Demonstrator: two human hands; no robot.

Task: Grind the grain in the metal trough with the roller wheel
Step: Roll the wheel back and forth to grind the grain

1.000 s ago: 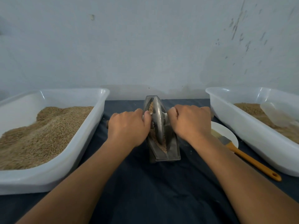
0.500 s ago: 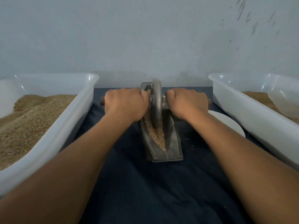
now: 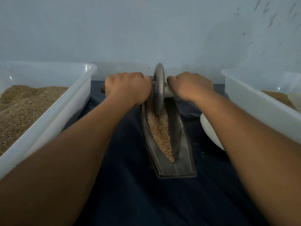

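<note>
Both hands, left hand and right hand, are gripping the axle either side of the roller wheel, standing at the metal trough's far end amid grain. Grinding seems midway; next, probably pulling back evenly.

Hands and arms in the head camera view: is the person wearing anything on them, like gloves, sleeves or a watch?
Nothing that shows. The left hand and right hand are bare, with no gloves, rings or watch in view. Both forearms are uncovered up to the picture's edge; no sleeve can be seen.
</note>
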